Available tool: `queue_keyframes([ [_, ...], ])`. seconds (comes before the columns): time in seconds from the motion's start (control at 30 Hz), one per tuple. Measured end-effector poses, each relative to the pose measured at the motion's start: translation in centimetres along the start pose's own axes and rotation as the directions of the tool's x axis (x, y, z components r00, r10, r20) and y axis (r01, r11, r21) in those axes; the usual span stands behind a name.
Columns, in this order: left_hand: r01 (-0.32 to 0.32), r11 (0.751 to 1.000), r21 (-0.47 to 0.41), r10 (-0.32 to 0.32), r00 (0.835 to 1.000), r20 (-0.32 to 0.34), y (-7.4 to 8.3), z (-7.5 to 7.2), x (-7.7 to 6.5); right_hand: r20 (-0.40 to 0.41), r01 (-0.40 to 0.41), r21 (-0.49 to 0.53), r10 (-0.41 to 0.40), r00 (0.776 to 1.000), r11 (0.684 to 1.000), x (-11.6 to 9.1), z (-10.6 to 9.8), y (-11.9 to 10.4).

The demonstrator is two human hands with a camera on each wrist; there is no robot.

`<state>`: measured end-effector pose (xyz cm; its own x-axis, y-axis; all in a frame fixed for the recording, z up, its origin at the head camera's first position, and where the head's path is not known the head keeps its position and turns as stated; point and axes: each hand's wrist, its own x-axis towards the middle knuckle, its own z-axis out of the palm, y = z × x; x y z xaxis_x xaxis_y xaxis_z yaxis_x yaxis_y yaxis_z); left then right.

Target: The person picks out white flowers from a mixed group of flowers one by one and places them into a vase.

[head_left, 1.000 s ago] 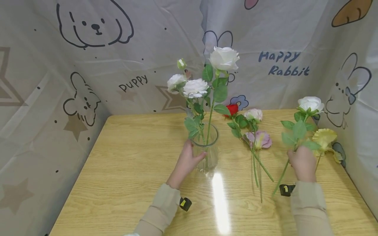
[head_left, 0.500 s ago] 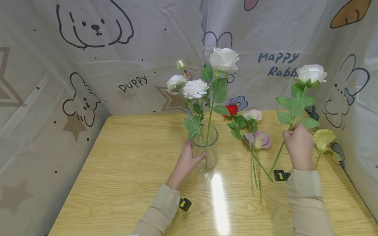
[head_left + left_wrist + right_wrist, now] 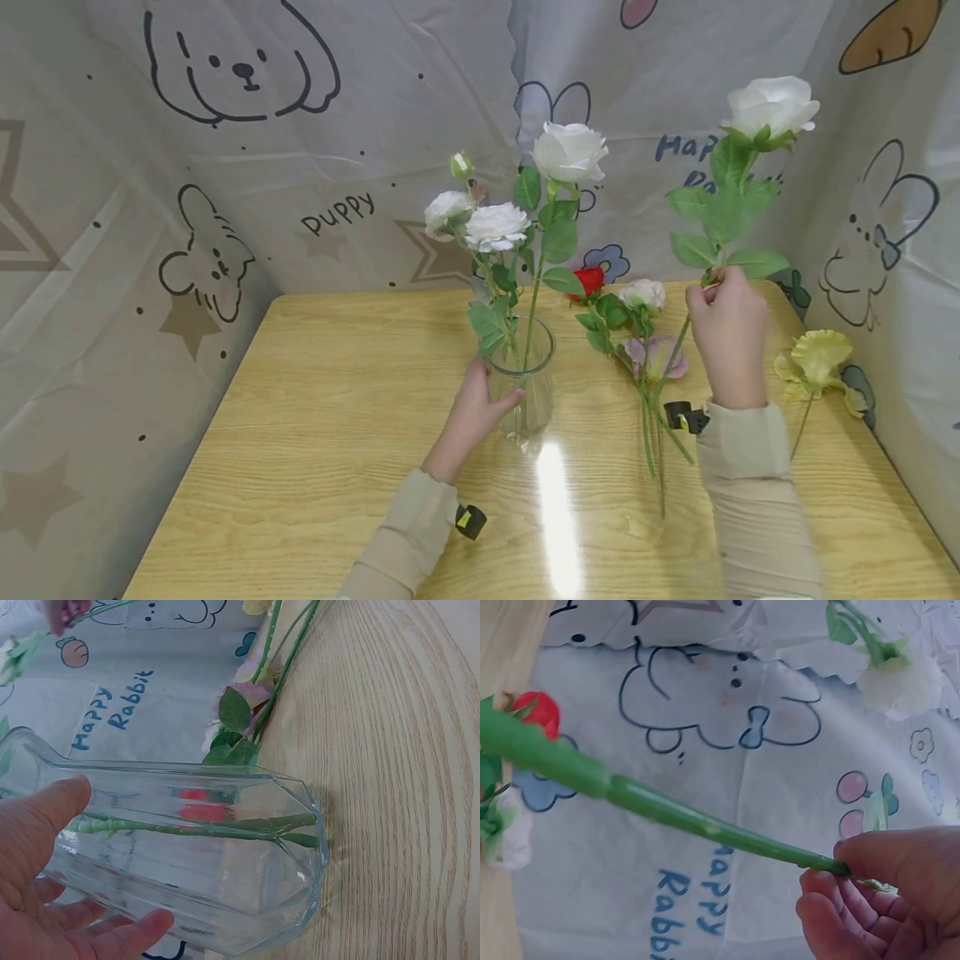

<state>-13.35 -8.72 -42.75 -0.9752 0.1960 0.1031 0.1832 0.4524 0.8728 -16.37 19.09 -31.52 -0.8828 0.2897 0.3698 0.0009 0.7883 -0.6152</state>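
Note:
A clear glass vase (image 3: 522, 400) stands upright on the table, and my left hand (image 3: 476, 408) grips its side, thumb in front and fingers around the far side in the left wrist view (image 3: 45, 877). In the vase stand a tall white rose (image 3: 570, 152) and a stem of smaller white flowers (image 3: 497, 227); their stem ends show through the glass. My right hand (image 3: 731, 333) pinches the green stem of another white rose (image 3: 772, 108) just below its leaves, holding it raised and tilted. In the right wrist view that stem (image 3: 697, 825) runs down from thumb and fingers.
Right of the vase lie a red rose (image 3: 588, 282), a pale pink flower (image 3: 642, 293) and a purple flower (image 3: 663, 358), stems crossing toward the front. A yellow flower (image 3: 821, 358) lies near the table's right edge. Printed cloth (image 3: 337, 150) hangs behind the wooden table (image 3: 337, 400).
My right hand has lifted the white rose and moved it leftward, away from the yellow flower. My left hand keeps its hold on the vase, which has not moved.

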Motion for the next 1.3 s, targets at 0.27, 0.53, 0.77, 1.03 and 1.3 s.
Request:
queue_keyframes([
  [0.27,-0.003,1.000,0.003,0.003,1.000,-0.004,0.0,0.1,0.0,-0.118,0.089,0.088,-0.078,0.990,0.992,0.2,0.1,-3.2],
  [0.53,-0.011,1.000,0.001,0.011,1.000,-0.006,0.0,0.1,-0.1,-0.149,0.146,0.156,-0.123,0.981,0.977,0.4,0.4,-5.8],
  [0.77,-0.007,1.000,0.014,0.007,1.000,-0.005,0.1,0.0,-0.1,-0.145,0.176,0.207,-0.147,0.978,0.962,0.3,0.8,-7.6],
  [1.03,0.007,0.999,0.035,-0.007,1.000,-0.006,0.0,0.1,-0.1,-0.183,0.274,0.297,-0.227,0.956,0.915,0.0,1.6,-9.4],
  [1.3,-0.039,0.999,0.026,0.039,0.999,-0.009,-0.1,0.1,0.0,-0.117,0.395,0.386,-0.381,0.917,0.834,-1.6,4.6,-10.4],
])
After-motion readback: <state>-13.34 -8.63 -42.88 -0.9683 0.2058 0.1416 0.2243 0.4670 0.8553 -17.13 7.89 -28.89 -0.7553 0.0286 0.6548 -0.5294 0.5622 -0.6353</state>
